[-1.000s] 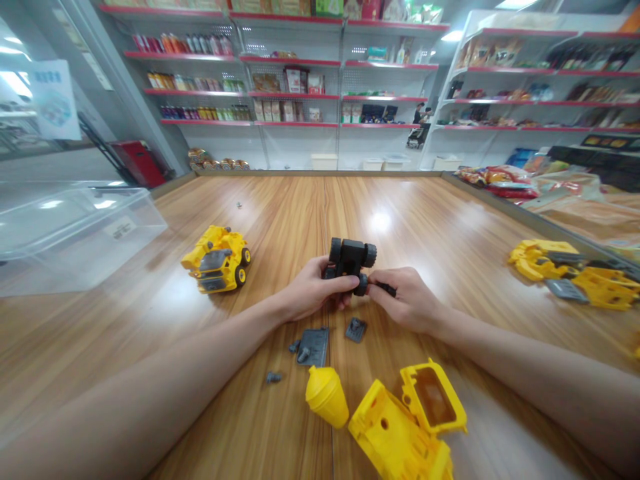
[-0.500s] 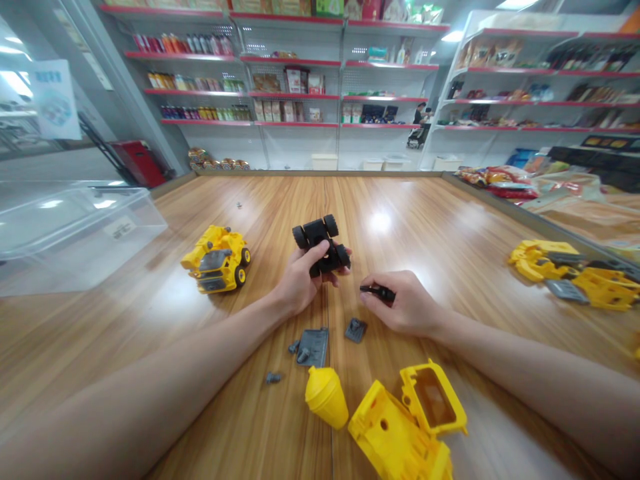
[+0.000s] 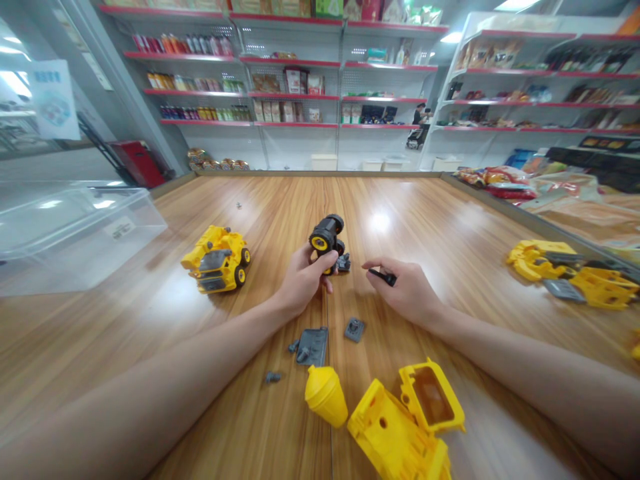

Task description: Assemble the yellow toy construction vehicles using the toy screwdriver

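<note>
My left hand (image 3: 304, 277) is closed around a black toy truck chassis (image 3: 331, 230) with yellow-hubbed wheels, held tilted above the table. A small grey part (image 3: 344, 263) shows at the chassis's lower right side. To the right, my right hand (image 3: 407, 290) grips a short black screwdriver (image 3: 384, 276), its far end mostly hidden by the fingers. Below the hands lie a square grey piece (image 3: 355, 329), a flat grey plate (image 3: 315, 343) with small screws by it, and a loose grey screw (image 3: 273, 378). Nearer me are a yellow mixer drum (image 3: 326, 397) and a yellow truck body (image 3: 400, 433) with a yellow cab frame (image 3: 435, 397).
A yellow toy truck (image 3: 217, 261) stands on the left of the wooden table (image 3: 270, 200), beside a clear plastic bin (image 3: 85, 233). More yellow truck parts (image 3: 575, 270) lie at the right edge. Stocked shelves (image 3: 290, 97) and a distant person (image 3: 419, 120) are beyond.
My left hand has turned the chassis over onto its side, so its yellow hubs and a grey part show. My right hand has shifted slightly up and right with the screwdriver.
</note>
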{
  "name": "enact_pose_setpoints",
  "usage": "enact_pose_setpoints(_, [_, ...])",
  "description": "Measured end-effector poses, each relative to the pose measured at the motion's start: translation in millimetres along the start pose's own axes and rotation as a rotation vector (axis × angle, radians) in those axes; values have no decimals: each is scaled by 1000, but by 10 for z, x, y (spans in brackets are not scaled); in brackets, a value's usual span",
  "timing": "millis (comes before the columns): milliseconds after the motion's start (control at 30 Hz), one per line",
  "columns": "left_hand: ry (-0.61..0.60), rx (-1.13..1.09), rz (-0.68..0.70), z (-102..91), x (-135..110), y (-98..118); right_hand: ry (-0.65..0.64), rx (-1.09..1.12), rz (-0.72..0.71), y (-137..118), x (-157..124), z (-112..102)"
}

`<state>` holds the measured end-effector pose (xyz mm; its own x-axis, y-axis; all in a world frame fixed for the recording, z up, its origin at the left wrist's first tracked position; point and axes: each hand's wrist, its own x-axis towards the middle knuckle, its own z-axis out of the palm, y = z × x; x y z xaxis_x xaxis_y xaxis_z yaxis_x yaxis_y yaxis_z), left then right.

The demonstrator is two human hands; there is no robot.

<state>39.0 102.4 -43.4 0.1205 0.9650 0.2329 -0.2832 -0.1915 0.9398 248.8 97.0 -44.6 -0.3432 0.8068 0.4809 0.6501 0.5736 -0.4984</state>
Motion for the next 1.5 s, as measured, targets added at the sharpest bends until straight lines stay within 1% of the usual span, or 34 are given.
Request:
enact_pose_setpoints(67, [22,89,16,14,-6,16,-46,-12,-70,2,-3,7])
enact_pose_setpoints(133, [88,198,55,17,-1,29,-90,-28,-159,6,-5,13])
enact_pose_setpoints(233, [266,398,143,-20,38,30,-132,-41,-256,20,-5,23])
enact_pose_setpoints(300, [389,555,186,-72,78,23,-154,-25,-289,33,0,32])
enact_pose_setpoints(333, [433,640,194,-104,97,18,-164,-9,-298,38,2,38])
enact_pose_setpoints(400, [483,813,189,-167,126,8,-171,39,-306,41,5,46])
enact_pose_setpoints(500, [512,1021,134,-240,143,-20,-165,116,-276,23,10,22])
enact_pose_setpoints(567, [506,1098,89,-265,143,-45,-234,207,-200,7,31,-47])
enact_pose_setpoints(600, [500,1121,65,-272,142,-56,-306,274,-146,1,52,-102])
enact_pose_setpoints(667, [500,1154,17,-279,144,-70,-531,439,-31,-10,115,-245])
enact_pose_setpoints(700, [509,1169,-7,-281,146,-73,-677,506,-6,-16,152,-325])
enact_pose_setpoints(767, [529,1202,-39,-282,152,-75,-990,595,-12,-32,219,-471])
enact_pose_setpoints(833, [535,1237,-46,-282,156,-76,-1263,612,24,-57,255,-563])
enact_pose_setpoints(867, [533,1252,-47,-283,157,-77,-1376,612,57,-71,259,-584])
enact_pose_setpoints(900, [531,1265,-47,-284,158,-80,-1452,600,95,-85,254,-588])
enact_pose_setpoints(933, [530,1275,-48,-286,158,-83,-1502,588,127,-98,242,-579])
enact_pose_setpoints(1000, [525,1291,-52,-288,157,-89,-1531,562,163,-119,209,-539])
enact_pose_setpoints(1133, [517,1315,-49,-289,155,-98,-1539,578,148,-144,159,-465])
enact_pose_setpoints(1333, [500,1325,-48,-295,149,-106,-1541,615,143,-164,179,-494])
enact_pose_setpoints(1400, [497,1320,-44,-291,147,-110,-1513,623,153,-134,197,-513])
enact_pose_setpoints(1433, [501,1317,-39,-284,144,-108,-1477,638,157,-109,204,-512])
enact_pose_setpoints(1467, [512,1311,-33,-271,139,-102,-1419,665,167,-80,209,-502])
enact_pose_setpoints(1500, [531,1301,-17,-254,130,-89,-1334,706,187,-50,211,-479])
